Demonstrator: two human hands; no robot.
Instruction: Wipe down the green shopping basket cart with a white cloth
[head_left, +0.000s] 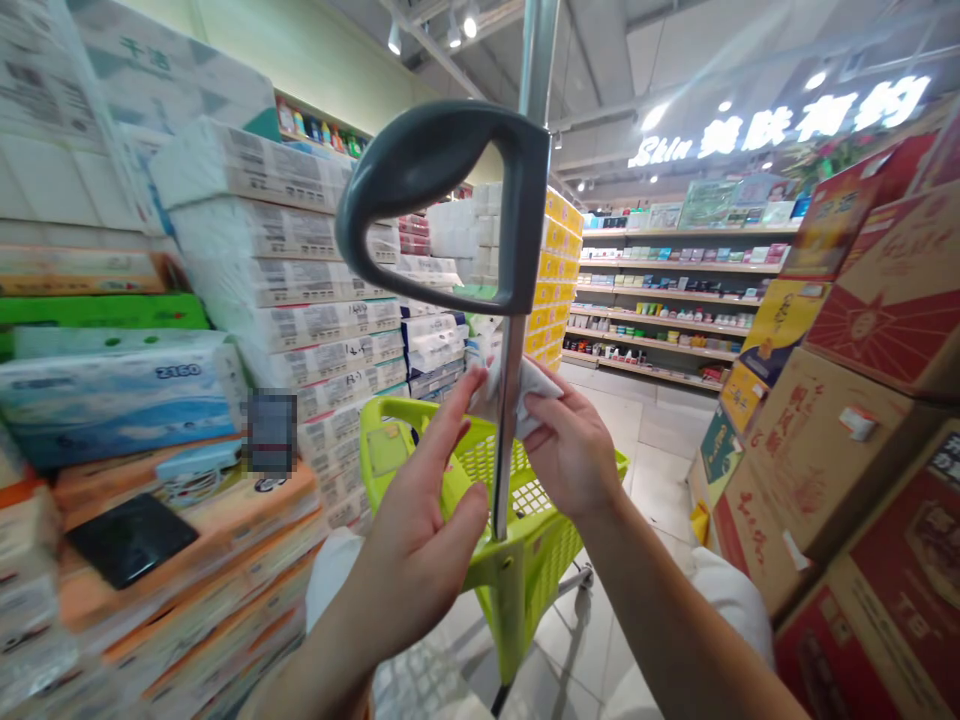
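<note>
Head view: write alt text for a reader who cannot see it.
A right hand holds a white cloth against the metal pole of a green shopping basket, left hand open beside it. Tissue packs are stacked left, cartons right.

Printed in dark blue on tissue pack (112,395): "2160". Lit in white on far wall sign (780,120): "Skin" in script, then four Chinese characters, 美肤有约. Green characters on top pack (150,60) at upper left, seemingly 千洁, not certain. Barcodes and fine print on labels of stacked white packs (285,240), too small to read. Gold and red Chinese lettering on cartons (885,290) at right, too skewed to make out. Labels on goods along far shelves (660,320), illegible.
</note>
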